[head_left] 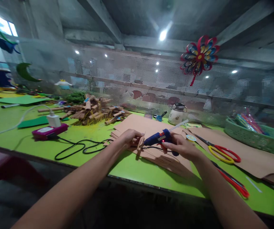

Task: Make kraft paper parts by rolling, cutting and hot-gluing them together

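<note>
Left hand [129, 138] fingertips pinched a small brown paper piece [140, 143], while the right hand [181, 145] was wrapped around a blue hot-glue gun [158, 138]; whether its trigger was squeezed could not be told. Both items were above brown paper sheets [139, 122], near the front edge of the worktop [127, 169]. With the nozzle just beside the left fingertips, a slip or excess glue could have burned them or stuck the paper askew. A sharp pull on the black cord [70, 156] could have jerked the gun, or dragged the purple power strip [59, 129] near the front edge, toward the left.

Beyond, at the far edge, stood a lidded white bottle [176, 115], its contents hidden. Toward the far right corner, a green openwork basket [249, 136] held colorful lengths in clear plastic [250, 122], too blurred to identify.
</note>
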Tool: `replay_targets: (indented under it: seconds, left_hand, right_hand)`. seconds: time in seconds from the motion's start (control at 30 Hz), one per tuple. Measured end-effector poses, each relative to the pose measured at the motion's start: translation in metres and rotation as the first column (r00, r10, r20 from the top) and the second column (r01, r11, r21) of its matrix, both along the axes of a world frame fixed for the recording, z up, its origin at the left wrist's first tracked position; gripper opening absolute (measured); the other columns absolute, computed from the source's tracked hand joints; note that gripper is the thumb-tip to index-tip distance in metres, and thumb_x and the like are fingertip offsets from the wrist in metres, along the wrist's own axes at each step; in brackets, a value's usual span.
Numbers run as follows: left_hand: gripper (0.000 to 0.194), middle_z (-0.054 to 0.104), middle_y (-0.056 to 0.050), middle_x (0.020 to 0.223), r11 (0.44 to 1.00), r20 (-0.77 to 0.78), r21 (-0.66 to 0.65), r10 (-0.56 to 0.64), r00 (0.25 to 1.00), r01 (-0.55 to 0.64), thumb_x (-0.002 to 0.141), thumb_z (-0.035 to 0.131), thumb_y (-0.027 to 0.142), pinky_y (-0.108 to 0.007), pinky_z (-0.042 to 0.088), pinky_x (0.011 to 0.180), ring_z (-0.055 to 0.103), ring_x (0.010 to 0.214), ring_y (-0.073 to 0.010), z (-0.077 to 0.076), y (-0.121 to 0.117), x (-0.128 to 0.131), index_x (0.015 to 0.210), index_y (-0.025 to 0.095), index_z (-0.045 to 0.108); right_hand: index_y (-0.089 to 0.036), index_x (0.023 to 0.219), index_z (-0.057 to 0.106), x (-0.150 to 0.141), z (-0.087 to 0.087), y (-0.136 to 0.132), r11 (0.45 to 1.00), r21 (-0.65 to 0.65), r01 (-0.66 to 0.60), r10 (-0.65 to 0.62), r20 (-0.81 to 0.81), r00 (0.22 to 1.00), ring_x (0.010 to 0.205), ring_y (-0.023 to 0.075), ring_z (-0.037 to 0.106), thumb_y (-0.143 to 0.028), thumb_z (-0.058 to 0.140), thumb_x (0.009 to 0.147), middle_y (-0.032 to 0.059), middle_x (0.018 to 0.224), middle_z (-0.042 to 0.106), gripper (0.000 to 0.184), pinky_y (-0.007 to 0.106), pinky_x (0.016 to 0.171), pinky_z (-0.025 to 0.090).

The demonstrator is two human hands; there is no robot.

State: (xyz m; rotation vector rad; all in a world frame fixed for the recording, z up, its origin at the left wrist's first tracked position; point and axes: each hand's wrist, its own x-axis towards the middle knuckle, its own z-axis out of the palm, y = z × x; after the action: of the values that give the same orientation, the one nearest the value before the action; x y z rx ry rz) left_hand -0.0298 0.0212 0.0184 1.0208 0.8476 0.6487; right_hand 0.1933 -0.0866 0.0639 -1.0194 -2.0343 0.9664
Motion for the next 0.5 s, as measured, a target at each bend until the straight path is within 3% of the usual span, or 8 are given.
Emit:
replay_targets:
  seconds: [0.13,0.3,0.5]
  left_hand:
    - [0.024,0.037,0.004,0.042,1.0,-0.016,0.012,0.023,1.0,-0.023,0.071,0.058,0.017,-0.028,0.048,0.051,0.038,0.035,-0.0072,0.0016,-0.0017,0.0006,0.05,0.012,0.048]
    - [0.017,0.047,-0.002,0.045,1.0,-0.028,-0.013,0.025,0.999,-0.026,0.073,0.057,0.018,-0.032,0.053,0.056,0.059,0.05,-0.018,0.0035,-0.0033,0.0017,0.059,0.009,0.056]
    - [0.012,0.056,-0.007,0.051,0.999,0.025,0.025,-0.021,0.999,0.02,0.072,0.056,0.015,-0.028,0.052,0.056,0.061,0.05,-0.0172,0.0016,-0.0027,0.0008,0.064,0.007,0.058]
  right_hand:
    - [-0.015,0.088,0.054,-0.0007,-0.0014,0.0013,1.0,0.003,0.009,-0.009,-0.027,1.0,0.068,0.0148,0.055,-0.04,0.056,0.083,0.0047,0.074,0.061,0.026,0.03,0.068,0.044]
    - [-0.015,0.091,0.053,0.0028,-0.0038,0.0056,0.998,-0.003,0.061,-0.061,-0.088,0.994,0.067,0.0148,0.056,-0.039,0.058,0.083,0.0041,0.072,0.06,0.026,0.03,0.067,0.046]
    - [-0.014,0.093,0.052,0.0049,-0.0072,0.01,0.995,-0.012,0.1,-0.101,-0.124,0.987,0.067,0.016,0.059,-0.039,0.057,0.083,0.005,0.074,0.061,0.027,0.031,0.068,0.046]
